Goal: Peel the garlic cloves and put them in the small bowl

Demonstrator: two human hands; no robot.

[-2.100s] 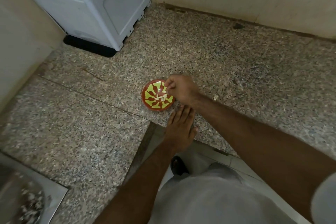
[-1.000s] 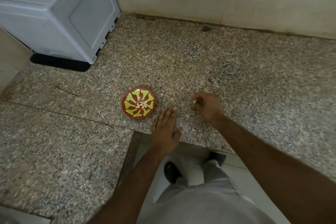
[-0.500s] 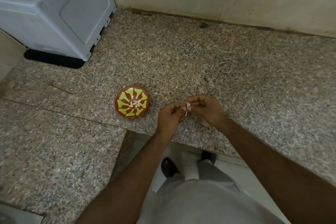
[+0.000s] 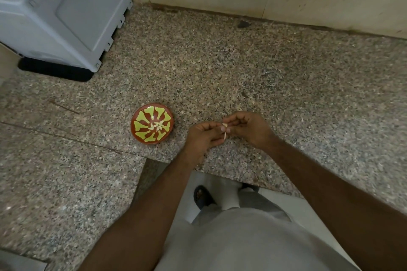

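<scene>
While peeling goes on: mid-task
Clove: garlic clove [image 4: 224, 125] pinched between left hand [image 4: 203, 136] and right hand [image 4: 248, 128], above the granite counter [image 4: 220, 68]
Done: several peeled cloves in the small bowl [image 4: 152, 123]
Left: this clove's skin; any others unseen

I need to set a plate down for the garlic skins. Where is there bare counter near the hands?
Bare granite lies between the small bowl and the white appliance, and right of the right hand toward the wall. It is crowded where the left hand and the right meet on the garlic clove.
</scene>
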